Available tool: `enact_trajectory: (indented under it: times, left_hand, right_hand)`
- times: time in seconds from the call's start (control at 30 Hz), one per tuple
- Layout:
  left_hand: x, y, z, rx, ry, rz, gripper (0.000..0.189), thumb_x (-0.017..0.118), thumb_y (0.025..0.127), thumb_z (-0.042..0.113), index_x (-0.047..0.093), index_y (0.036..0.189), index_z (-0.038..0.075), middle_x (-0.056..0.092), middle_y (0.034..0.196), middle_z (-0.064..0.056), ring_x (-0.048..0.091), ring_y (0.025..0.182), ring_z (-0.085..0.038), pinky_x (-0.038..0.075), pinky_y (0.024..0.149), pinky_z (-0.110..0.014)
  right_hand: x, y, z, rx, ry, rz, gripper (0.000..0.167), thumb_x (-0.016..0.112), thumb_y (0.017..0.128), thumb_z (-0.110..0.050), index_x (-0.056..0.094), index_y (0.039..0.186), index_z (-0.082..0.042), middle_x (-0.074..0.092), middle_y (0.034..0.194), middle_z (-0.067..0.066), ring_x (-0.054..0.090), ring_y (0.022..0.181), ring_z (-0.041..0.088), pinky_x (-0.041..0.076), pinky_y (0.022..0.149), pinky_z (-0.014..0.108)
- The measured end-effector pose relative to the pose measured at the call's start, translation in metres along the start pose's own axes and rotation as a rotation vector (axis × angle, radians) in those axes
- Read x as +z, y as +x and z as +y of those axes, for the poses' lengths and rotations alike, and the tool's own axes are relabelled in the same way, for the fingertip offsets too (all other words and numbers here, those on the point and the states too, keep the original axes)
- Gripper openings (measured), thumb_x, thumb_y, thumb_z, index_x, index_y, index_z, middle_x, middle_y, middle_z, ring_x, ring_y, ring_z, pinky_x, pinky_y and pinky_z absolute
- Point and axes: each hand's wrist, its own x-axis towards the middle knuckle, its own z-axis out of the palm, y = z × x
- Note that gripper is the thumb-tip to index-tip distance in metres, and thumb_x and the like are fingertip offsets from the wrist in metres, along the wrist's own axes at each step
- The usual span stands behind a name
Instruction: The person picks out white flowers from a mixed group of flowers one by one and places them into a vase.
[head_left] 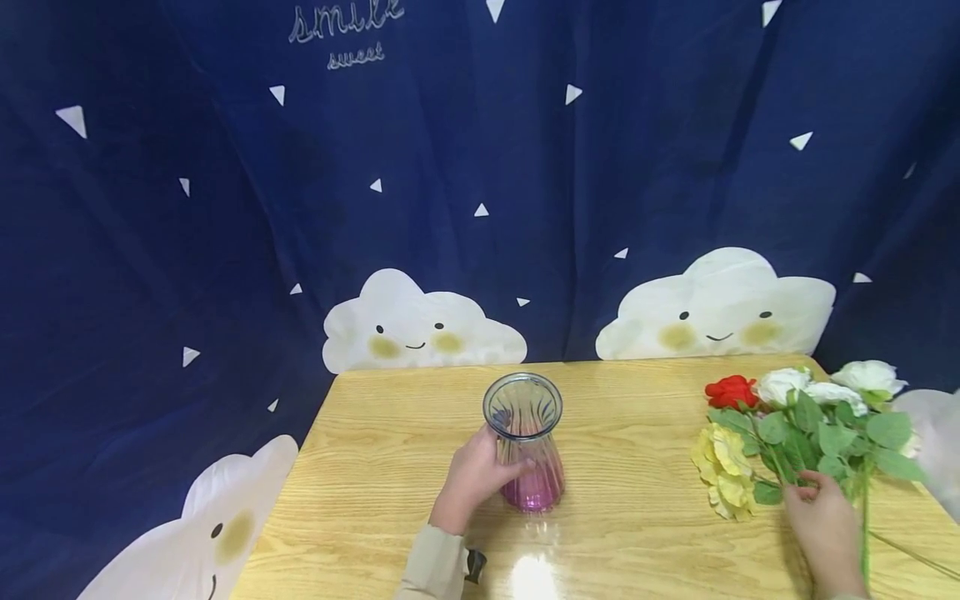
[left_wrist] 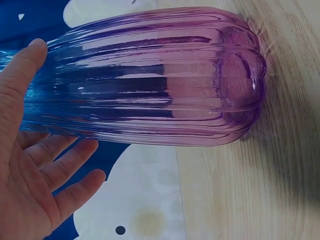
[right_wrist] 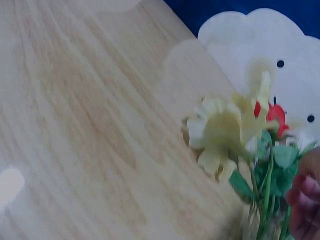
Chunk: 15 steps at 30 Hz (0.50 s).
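A ribbed glass vase (head_left: 534, 475), blue at the top and pink-purple toward its base, stands upright on the wooden table. My left hand (head_left: 480, 471) holds its narrow upper part from the left; in the left wrist view the thumb (left_wrist: 25, 65) lies along one side and the fingers around the other. On the right lies a bunch of artificial flowers (head_left: 813, 425) with red, white and yellow blooms and green leaves. My right hand (head_left: 823, 521), fingers bent, is at the stems below the leaves. Whether it pinches a stem is unclear.
The light wooden table (head_left: 360, 467) ends at a dark blue curtain (head_left: 450, 125) printed with white triangles and smiling clouds. Long thin stems (head_left: 911, 554) stretch toward the table's right front. A small black object (head_left: 475, 565) is at my left cuff.
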Motion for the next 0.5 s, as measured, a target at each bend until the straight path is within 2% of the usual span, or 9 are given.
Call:
enact_trajectory:
  times: [0.13, 0.2, 0.37, 0.5]
  left_hand:
    - [0.0, 0.0, 0.0, 0.004, 0.01, 0.003, 0.079, 0.069, 0.07, 0.049, 0.039, 0.132, 0.01, 0.054, 0.121, -0.011, 0.054, 0.104, -0.031, 0.045, 0.085, -0.046]
    - [0.0, 0.0, 0.0, 0.0, 0.011, 0.005, 0.081, 0.069, 0.07, 0.05, 0.038, 0.133, 0.01, 0.054, 0.122, -0.011, 0.054, 0.105, -0.031, 0.045, 0.085, -0.046]
    - [0.001, 0.0, -0.002, -0.005, -0.004, 0.003, 0.081, 0.069, 0.069, 0.05, 0.038, 0.133, 0.012, 0.054, 0.122, -0.011, 0.054, 0.104, -0.031, 0.045, 0.085, -0.046]
    - [0.001, 0.001, -0.002, 0.001, -0.008, 0.002, 0.077, 0.07, 0.071, 0.046, 0.038, 0.133, 0.012, 0.054, 0.122, -0.01, 0.054, 0.105, -0.03, 0.045, 0.085, -0.046]
  right_hand:
    - [-0.005, -0.007, 0.012, 0.03, -0.009, 0.077, 0.038, 0.049, 0.082, -0.01, 0.045, 0.11, 0.015, 0.059, 0.08, 0.027, 0.054, 0.073, 0.044, 0.042, 0.051, 0.043]
    - [-0.007, -0.008, 0.017, 0.057, -0.018, 0.074, 0.038, 0.049, 0.081, -0.01, 0.044, 0.11, 0.014, 0.058, 0.081, 0.027, 0.051, 0.079, 0.048, 0.041, 0.054, 0.048]
    - [-0.012, -0.007, 0.027, 0.117, -0.071, -0.049, 0.042, 0.049, 0.081, -0.012, 0.041, 0.11, 0.018, 0.058, 0.078, 0.025, 0.051, 0.081, 0.048, 0.042, 0.06, 0.051]
    - [-0.012, -0.005, 0.032, 0.107, -0.129, -0.113, 0.042, 0.049, 0.08, -0.012, 0.043, 0.107, 0.02, 0.06, 0.078, 0.024, 0.052, 0.081, 0.048, 0.043, 0.062, 0.05]
